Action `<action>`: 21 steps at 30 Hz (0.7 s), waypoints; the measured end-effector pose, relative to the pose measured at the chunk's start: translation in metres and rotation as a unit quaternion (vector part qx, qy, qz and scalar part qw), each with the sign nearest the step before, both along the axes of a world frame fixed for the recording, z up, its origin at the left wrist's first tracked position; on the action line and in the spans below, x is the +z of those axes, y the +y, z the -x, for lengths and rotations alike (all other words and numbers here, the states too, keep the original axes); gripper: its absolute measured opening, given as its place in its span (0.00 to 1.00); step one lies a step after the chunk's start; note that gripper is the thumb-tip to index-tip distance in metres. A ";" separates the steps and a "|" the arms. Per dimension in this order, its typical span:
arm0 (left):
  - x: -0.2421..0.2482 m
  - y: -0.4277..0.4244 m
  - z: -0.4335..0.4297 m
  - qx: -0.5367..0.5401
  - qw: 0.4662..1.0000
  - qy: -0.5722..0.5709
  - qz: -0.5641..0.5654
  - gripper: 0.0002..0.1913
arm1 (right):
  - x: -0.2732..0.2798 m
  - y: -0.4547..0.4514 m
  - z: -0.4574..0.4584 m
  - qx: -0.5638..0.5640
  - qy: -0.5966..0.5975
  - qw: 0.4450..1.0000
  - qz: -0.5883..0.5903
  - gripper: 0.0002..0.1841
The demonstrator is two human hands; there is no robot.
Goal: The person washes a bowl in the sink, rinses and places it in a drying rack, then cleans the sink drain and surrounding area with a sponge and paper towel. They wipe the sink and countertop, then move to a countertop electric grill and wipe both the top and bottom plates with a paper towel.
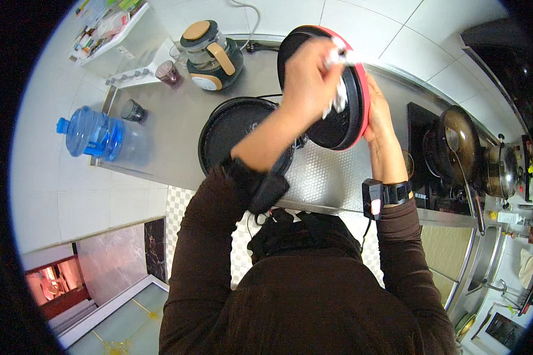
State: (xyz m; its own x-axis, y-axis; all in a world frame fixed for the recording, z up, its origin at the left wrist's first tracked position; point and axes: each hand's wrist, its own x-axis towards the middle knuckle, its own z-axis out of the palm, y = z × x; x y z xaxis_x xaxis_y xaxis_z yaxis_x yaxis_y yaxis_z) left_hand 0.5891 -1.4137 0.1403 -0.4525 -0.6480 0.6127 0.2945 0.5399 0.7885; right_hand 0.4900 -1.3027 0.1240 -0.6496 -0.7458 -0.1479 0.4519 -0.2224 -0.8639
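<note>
My left hand (308, 75) is blurred and grips a crumpled white cloth or tissue (340, 95) against the black inner face of a round red-rimmed lid (331, 131). The lid stands tilted up, and my right hand (378, 108) holds it from the right, with fingers behind the red shell. Below and to the left lies a round black pan (228, 133), probably the lower plate of an electric griddle. My left forearm crosses over the pan and hides part of it. Whether a hinge joins lid and pan is hard to tell.
On the left of the steel counter (173, 151) are a glass kettle on its base (213, 57), two small glasses (169, 74) and a blue water jug (91, 133). At right, a wok (459, 142) with a ladle rests on a black cooktop (417, 128), beside a steel pot (502, 168).
</note>
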 end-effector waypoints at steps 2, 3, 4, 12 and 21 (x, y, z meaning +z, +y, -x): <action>0.018 -0.028 0.006 0.040 0.995 -0.014 -0.094 0.10 | 0.001 -0.004 0.001 0.017 0.023 1.000 0.003 0.11; 0.022 -0.029 0.007 0.055 0.983 -0.039 -0.171 0.11 | 0.002 -0.006 0.003 0.020 0.025 0.999 0.000 0.11; 0.023 -0.025 0.004 0.045 0.990 -0.048 -0.124 0.09 | 0.002 -0.008 0.005 0.024 0.029 0.999 -0.003 0.12; -0.016 0.035 -0.009 0.037 0.997 0.068 0.031 0.04 | 0.003 -0.020 0.012 0.028 0.017 0.997 -0.069 0.18; -0.084 -0.120 0.037 0.214 0.922 -0.010 -0.323 0.11 | 0.008 -0.022 0.004 -0.001 0.145 0.980 -0.137 0.17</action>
